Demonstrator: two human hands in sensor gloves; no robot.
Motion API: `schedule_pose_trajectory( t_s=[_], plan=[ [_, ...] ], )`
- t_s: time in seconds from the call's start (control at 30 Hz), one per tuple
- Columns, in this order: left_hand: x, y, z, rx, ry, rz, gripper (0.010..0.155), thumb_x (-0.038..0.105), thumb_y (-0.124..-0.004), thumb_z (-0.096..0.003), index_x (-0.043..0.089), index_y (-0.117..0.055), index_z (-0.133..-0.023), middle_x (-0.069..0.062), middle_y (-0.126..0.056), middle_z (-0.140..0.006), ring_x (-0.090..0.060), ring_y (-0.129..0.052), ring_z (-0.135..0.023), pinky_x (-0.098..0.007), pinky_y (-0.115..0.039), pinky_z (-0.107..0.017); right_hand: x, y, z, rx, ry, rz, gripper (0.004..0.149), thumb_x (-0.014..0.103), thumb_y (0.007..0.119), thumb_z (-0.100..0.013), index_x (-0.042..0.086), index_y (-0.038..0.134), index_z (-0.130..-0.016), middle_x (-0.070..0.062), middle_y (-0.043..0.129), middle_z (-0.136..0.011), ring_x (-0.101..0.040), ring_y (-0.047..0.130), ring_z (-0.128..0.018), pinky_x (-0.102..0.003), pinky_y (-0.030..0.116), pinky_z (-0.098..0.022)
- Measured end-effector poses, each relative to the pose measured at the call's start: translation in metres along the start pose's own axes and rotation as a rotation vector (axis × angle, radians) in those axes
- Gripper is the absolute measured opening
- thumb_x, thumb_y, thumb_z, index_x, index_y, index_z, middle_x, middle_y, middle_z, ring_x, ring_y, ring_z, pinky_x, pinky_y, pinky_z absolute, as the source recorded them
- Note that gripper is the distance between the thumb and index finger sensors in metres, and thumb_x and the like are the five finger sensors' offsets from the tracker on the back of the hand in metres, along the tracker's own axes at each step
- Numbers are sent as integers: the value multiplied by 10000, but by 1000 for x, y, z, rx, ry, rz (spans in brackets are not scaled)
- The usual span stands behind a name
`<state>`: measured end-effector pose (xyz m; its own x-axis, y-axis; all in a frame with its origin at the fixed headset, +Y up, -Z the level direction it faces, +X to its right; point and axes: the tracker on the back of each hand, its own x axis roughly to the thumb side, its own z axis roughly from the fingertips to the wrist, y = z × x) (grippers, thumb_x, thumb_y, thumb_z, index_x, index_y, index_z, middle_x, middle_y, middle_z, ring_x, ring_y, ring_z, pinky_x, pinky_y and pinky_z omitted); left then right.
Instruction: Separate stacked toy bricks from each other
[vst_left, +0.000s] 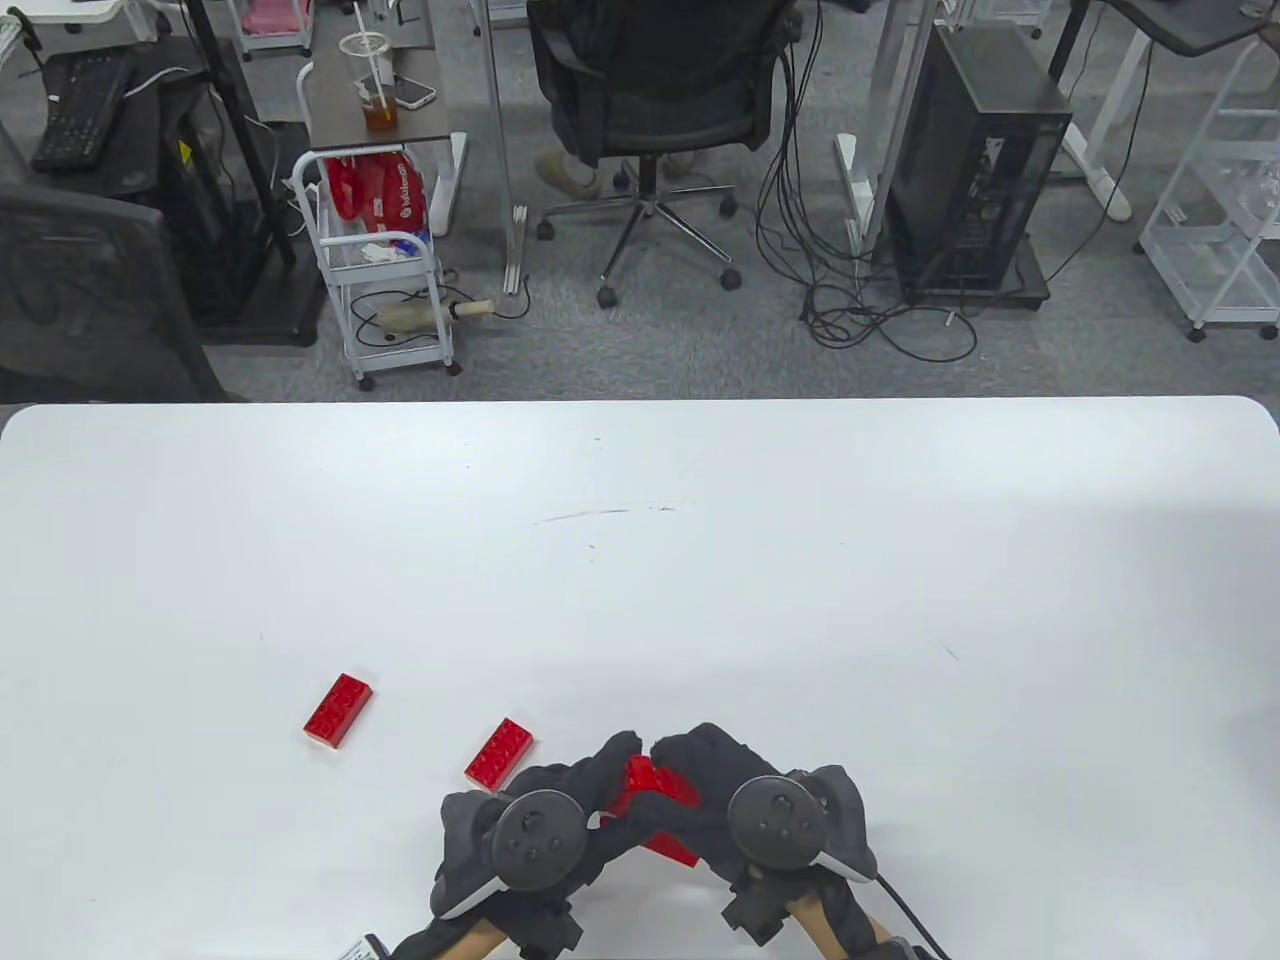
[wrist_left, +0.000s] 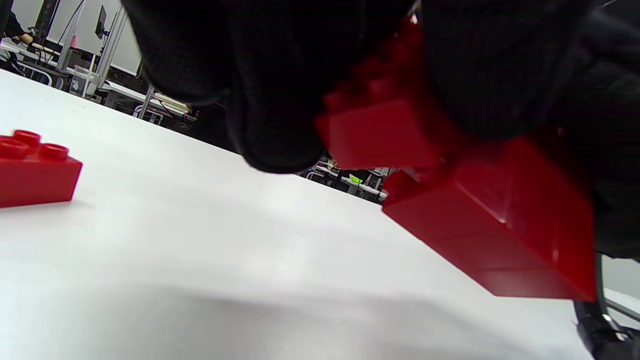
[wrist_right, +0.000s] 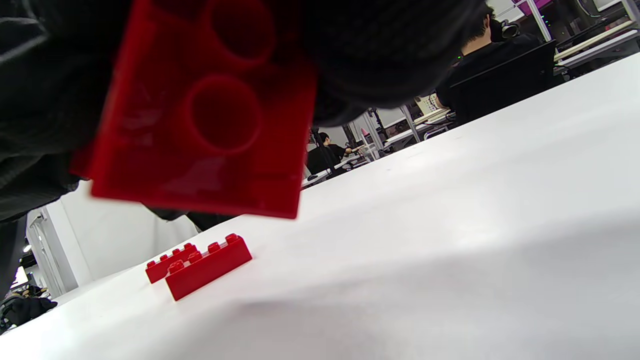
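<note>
Both gloved hands hold a stack of red bricks (vst_left: 655, 800) just above the table's near edge. My left hand (vst_left: 600, 775) grips it from the left and my right hand (vst_left: 700, 765) from the right, fingertips meeting over the top. In the left wrist view a thin upper brick (wrist_left: 380, 130) sits at an angle on a thicker lower block (wrist_left: 500, 225). The right wrist view shows the stack's hollow underside (wrist_right: 205, 115). Two single red bricks lie loose on the table: one to the left (vst_left: 340, 710), one nearer my left hand (vst_left: 499, 753).
The white table (vst_left: 700, 560) stretches far and to both sides. The nearer loose brick shows at the left wrist view's left edge (wrist_left: 30, 167); both loose bricks (wrist_right: 207, 265) show in the right wrist view. Office chairs, carts and a computer tower stand beyond the far edge.
</note>
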<state>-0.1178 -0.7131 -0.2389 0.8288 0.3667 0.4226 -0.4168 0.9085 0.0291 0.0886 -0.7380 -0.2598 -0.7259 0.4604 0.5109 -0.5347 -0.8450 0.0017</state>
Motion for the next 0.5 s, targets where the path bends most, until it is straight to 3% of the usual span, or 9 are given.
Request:
schedule_pose_trajectory(
  t_s=[0.3, 0.5],
  plan=[
    [-11, 4, -23, -147, 80, 0, 705, 590, -782, -415, 370, -672, -1076, 25, -936, -959, -242, -1024, -760, -473, -782, -669, -10, -3, -3, 41, 44, -24, 653, 672, 604, -515, 179, 760, -915, -117, 817, -767, -181, 980, -497, -272, 939, -274],
    [-25, 9, -52, -275, 196, -60, 691, 530, -779, -447, 397, -610, -1104, -15, -845, -1057, -295, -938, -879, -513, -729, -708, -13, -7, -3, 37, 51, -26, 651, 672, 604, -516, 184, 757, -918, -117, 817, -770, -184, 979, -500, -274, 938, -277]
  ],
)
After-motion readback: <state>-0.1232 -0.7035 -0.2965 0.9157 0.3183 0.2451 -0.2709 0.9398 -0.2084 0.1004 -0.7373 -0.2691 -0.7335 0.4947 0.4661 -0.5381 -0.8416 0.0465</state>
